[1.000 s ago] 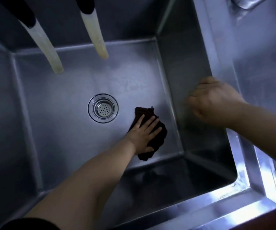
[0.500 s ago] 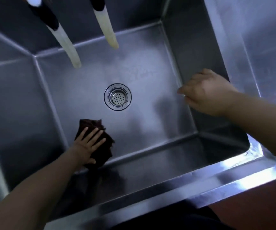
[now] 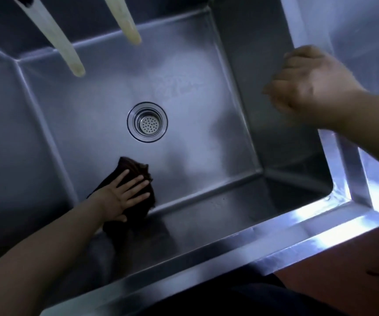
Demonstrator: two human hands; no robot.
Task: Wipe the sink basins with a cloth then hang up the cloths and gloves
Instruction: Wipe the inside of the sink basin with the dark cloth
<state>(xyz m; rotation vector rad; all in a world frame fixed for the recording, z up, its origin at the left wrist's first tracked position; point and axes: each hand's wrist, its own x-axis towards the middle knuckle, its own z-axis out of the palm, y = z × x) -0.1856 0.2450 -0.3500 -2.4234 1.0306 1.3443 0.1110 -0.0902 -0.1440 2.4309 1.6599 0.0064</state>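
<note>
A deep steel sink basin (image 3: 206, 92) fills the view, with a round drain strainer (image 3: 147, 122) in the middle of its floor. A dark brown cloth (image 3: 136, 169) lies on the basin floor near the front wall, below the drain. My left hand (image 3: 124, 192) presses flat on the cloth with its fingers spread. My right hand (image 3: 309, 85) rests on the rim between this basin and the one to the right, fingers curled and blurred, with nothing seen in it.
Two pale hose ends (image 3: 69, 60) (image 3: 129, 30) hang over the back of the basin. The bright front rim (image 3: 275, 238) runs along the bottom. A second steel surface (image 3: 366, 30) lies at the right. Red floor (image 3: 343, 288) shows below the rim.
My left hand slid the cloth from the basin's right side to its left front corner, then back toward the middle under the drain. My right hand stayed on the divider rim.
</note>
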